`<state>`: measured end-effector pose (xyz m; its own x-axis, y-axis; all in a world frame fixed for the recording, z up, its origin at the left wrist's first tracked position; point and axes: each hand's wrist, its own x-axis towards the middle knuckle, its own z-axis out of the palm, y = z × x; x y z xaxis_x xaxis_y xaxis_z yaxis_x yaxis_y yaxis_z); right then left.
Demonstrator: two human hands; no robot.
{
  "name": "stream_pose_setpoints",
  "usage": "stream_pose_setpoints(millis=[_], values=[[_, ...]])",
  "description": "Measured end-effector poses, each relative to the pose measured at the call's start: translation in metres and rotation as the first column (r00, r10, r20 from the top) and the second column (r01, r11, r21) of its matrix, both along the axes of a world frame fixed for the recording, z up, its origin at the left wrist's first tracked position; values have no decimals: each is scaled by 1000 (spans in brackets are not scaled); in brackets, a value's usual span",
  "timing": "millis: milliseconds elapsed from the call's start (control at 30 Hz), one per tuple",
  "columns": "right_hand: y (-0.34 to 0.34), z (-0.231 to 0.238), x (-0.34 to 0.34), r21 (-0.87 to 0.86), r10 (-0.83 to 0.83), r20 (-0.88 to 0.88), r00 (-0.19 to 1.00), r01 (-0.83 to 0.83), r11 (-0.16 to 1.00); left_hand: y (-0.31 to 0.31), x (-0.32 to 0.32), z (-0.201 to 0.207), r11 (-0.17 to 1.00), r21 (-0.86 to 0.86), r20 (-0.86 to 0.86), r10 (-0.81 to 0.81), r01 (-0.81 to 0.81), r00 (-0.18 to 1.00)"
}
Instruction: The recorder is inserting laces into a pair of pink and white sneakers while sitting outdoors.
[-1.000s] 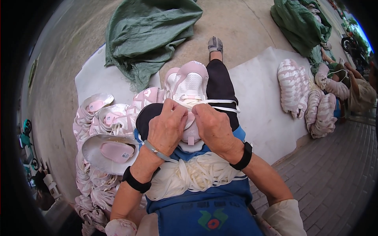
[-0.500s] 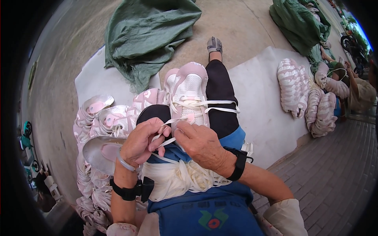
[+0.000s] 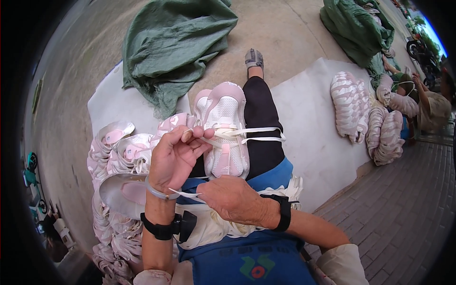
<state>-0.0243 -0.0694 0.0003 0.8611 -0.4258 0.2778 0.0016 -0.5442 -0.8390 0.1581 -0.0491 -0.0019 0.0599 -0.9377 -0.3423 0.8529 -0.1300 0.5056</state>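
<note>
A pink-and-white shoe upper (image 3: 229, 111) lies across my lap, its toe pointing away from me, with a second one partly hidden behind its left side. Cream laces (image 3: 259, 129) cross its eyelets, and their loose loop trails right over my dark trouser leg. My left hand (image 3: 175, 154) pinches a shoelace just left of the upper's lacing. Nearer my body, my right hand (image 3: 235, 199) is closed on a lace end (image 3: 186, 194) that sticks out to its left. A bundle of cream laces (image 3: 209, 228) rests on my blue apron (image 3: 247, 261).
Piled shoe uppers (image 3: 116, 156) stand at my left, some with silvery insides. White sheeting (image 3: 313, 109) covers the ground. Green sacks (image 3: 175, 47) lie ahead and at far right (image 3: 356, 31). Stacked uppers (image 3: 351, 107) sit at right, near another person (image 3: 430, 107).
My right hand has drawn back from the upper toward my body with a lace end. My left hand has risen slightly, its palm turning up. The upper's tongue area now shows.
</note>
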Motion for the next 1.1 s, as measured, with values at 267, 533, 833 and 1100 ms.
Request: stream_pose_setpoints(millis=[267, 533, 833, 1100], values=[[-51, 18, -54, 284, -45, -195, 980, 100, 954, 31, 70, 34, 950, -114, -134, 275, -290, 952], [-26, 5, -41, 117, 37, -240, 970, -9, 993, 53, 83, 44, 924, -143, -51, 351, -355, 935], [-12, -2, -37, 42, 55, -234, 971, -46, 998, 73, 109, 46, 910, -164, -17, 384, -382, 923], [-37, 11, -60, -10, 54, -268, 962, -59, 998, 125, 182, 84, 803, -90, -15, 590, -589, 807]])
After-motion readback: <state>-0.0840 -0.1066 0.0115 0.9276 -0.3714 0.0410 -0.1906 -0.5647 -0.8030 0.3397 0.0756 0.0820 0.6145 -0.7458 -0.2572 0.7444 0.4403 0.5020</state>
